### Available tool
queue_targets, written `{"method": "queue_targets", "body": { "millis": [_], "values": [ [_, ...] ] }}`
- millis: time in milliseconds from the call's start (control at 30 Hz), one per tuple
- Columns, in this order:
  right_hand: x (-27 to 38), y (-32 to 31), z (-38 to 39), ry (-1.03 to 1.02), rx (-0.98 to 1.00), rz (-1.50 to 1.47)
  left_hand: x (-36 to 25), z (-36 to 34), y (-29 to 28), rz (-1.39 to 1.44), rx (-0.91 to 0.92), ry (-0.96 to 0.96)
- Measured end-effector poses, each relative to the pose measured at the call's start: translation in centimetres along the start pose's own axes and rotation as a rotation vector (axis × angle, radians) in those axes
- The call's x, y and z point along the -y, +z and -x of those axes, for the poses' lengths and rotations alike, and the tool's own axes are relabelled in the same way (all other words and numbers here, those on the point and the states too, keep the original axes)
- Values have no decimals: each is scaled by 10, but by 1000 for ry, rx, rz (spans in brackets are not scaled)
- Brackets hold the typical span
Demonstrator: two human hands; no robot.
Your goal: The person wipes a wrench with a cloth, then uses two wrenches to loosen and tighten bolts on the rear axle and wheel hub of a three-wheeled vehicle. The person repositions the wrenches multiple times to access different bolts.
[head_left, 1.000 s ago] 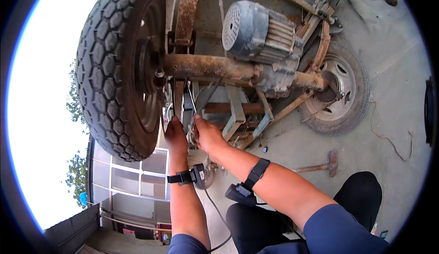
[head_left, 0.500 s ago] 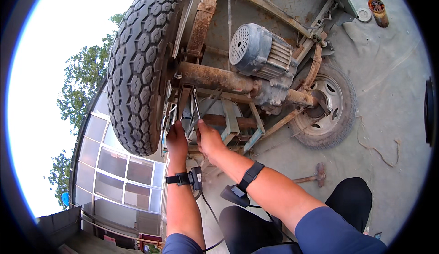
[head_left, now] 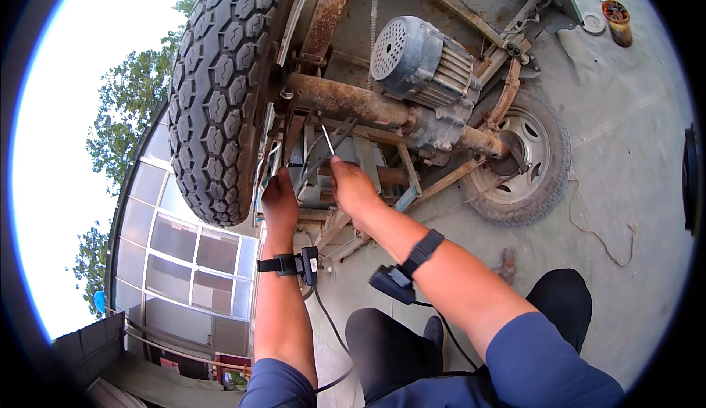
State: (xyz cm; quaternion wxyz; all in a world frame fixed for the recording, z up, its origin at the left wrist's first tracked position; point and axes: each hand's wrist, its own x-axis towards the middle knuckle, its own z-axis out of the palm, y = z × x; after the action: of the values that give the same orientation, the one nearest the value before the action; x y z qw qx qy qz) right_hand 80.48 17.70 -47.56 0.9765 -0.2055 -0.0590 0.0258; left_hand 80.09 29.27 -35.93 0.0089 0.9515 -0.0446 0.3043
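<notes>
My right hand (head_left: 354, 187) is closed around a slim shiny metal tool (head_left: 326, 137), whose kind I cannot make out. The tool's far end points up under the rusty axle tube (head_left: 346, 101), near the spring bracket. Beside the big treaded tyre (head_left: 220, 99), my left hand (head_left: 281, 201) is closed at the lower part of a rusty leaf spring (head_left: 293, 140). Its fingers are partly hidden, and what they hold does not show. A grey finned motor (head_left: 424, 62) is mounted on the axle, right of both hands.
The vehicle is tipped up, its second wheel (head_left: 526, 158) at the right. A hammer (head_left: 507, 265) lies on the floor, partly behind my right arm. A rusty can (head_left: 618, 22) stands at the far right; a cord (head_left: 599, 246) lies below. Cables (head_left: 331, 327) hang from my wrist straps.
My right hand has shifted up and right with the tool, which now slants more. The left hand has stayed near the spring. The whole view has shifted slightly.
</notes>
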Motion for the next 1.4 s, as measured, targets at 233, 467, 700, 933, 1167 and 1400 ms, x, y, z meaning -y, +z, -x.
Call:
{"method": "queue_targets", "body": {
  "millis": [233,467,700,933,1167,1400],
  "values": [
    [30,-79,57,-44,157,604,-5,9,-3,18,-9,-23],
    [92,-99,69,-181,51,1219,-7,9,-2,29,-26,-33],
    [104,-100,65,-399,75,1268,-1,8,1,59,-44,-21],
    [104,-100,68,-375,112,1190,-2,10,-3,18,-40,-21],
    [103,-96,66,-332,148,1096,2,9,1,48,-55,-18],
    [99,-94,66,-383,134,1108,-1,9,0,68,-84,-9]
  ]
}}
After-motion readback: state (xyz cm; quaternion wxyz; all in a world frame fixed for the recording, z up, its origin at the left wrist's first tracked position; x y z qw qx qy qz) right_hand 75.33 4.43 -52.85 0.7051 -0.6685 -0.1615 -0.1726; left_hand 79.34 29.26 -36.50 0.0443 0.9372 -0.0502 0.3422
